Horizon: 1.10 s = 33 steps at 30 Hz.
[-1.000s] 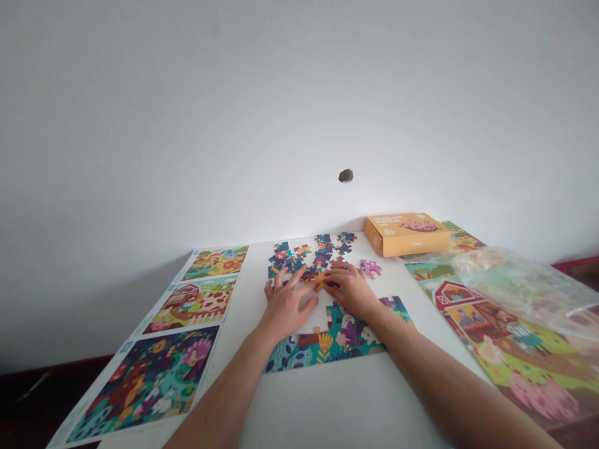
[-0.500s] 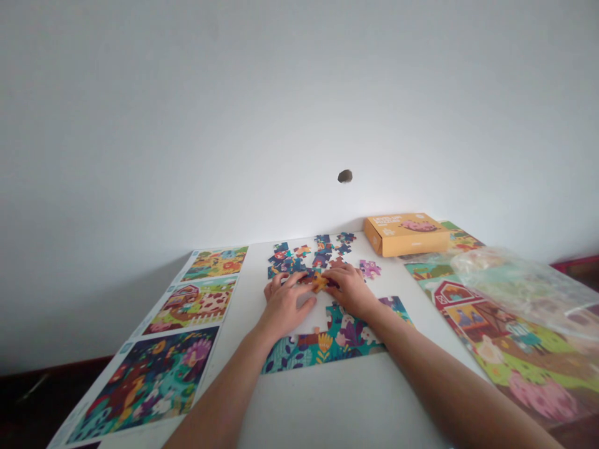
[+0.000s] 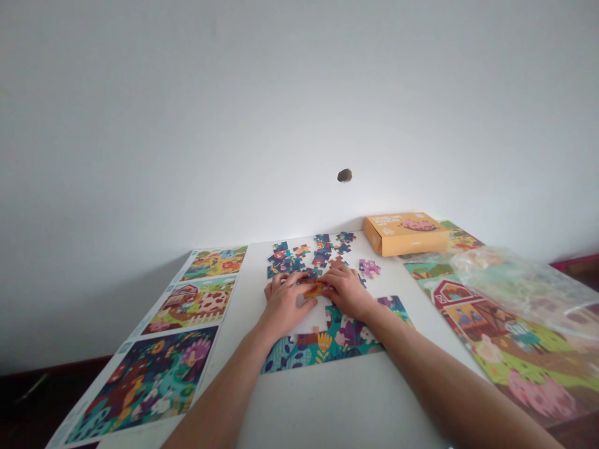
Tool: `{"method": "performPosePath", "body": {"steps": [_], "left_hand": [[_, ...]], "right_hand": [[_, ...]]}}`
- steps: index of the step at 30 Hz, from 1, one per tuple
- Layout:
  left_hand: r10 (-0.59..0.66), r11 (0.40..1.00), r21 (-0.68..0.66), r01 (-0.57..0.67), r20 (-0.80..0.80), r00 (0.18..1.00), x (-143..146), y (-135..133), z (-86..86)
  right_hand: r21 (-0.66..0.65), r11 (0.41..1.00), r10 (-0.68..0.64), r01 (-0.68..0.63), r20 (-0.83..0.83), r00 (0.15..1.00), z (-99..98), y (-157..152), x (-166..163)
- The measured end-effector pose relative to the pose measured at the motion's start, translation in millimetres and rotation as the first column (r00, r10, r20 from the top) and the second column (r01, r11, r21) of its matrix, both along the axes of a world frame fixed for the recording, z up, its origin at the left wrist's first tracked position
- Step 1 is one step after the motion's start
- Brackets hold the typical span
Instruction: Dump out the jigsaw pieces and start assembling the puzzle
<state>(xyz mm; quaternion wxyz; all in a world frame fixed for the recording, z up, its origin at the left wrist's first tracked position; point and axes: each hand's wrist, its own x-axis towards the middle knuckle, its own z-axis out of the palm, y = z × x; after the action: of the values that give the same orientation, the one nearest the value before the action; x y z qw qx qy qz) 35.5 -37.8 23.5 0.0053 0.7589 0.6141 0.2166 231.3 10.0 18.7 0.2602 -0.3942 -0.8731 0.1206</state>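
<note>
An orange-brown puzzle piece (image 3: 317,290) is between my two hands, partly covered by fingers. My left hand (image 3: 284,305) comes at it from the left, index finger and thumb around its edge, other fingers spread over the tabletop. Opposite, my right hand (image 3: 347,292) pinches the piece with bent fingers. Just below lies a joined puzzle section (image 3: 322,346) with leaves, yellow flowers and white rabbits; my right forearm crosses part of it. Loose dark puzzle pieces (image 3: 286,263) lie beyond the hands, and a pink-purple piece (image 3: 369,269) sits to their right.
A yellow puzzle box (image 3: 406,234) stands at the back right by the white wall. Right of the hands lie a farm picture sheet (image 3: 496,349) and a clear plastic bag (image 3: 519,287). Along the left edge runs a picture sheet (image 3: 152,380) with several scenes.
The orange-brown piece has shifted slightly down and left and shows less of its face, looking tilted. My right fingers have moved a little; my left hand is almost in place.
</note>
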Motion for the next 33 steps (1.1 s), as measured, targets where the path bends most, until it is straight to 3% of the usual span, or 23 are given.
{"method": "performPosePath", "body": {"steps": [26, 30, 33], "left_hand": [[-0.025, 1.0, 0.0, 0.025, 0.051, 0.998, -2.8, 2.7, -3.3], [-0.042, 0.997, 0.072, 0.038, 0.052, 0.998, -2.2, 2.8, -1.8], [-0.041, 0.976, 0.218, 0.014, 0.118, 0.992, -4.7, 5.3, 0.6]], "right_hand": [[0.007, 0.998, 0.061, -0.061, -0.014, 0.998, 0.0, -0.6, -7.2], [0.047, 0.996, 0.086, -0.082, -0.085, 0.993, 3.8, -1.4, -6.6], [0.101, 0.991, 0.106, -0.091, -0.155, 0.982, 6.8, -1.4, -5.9]]}}
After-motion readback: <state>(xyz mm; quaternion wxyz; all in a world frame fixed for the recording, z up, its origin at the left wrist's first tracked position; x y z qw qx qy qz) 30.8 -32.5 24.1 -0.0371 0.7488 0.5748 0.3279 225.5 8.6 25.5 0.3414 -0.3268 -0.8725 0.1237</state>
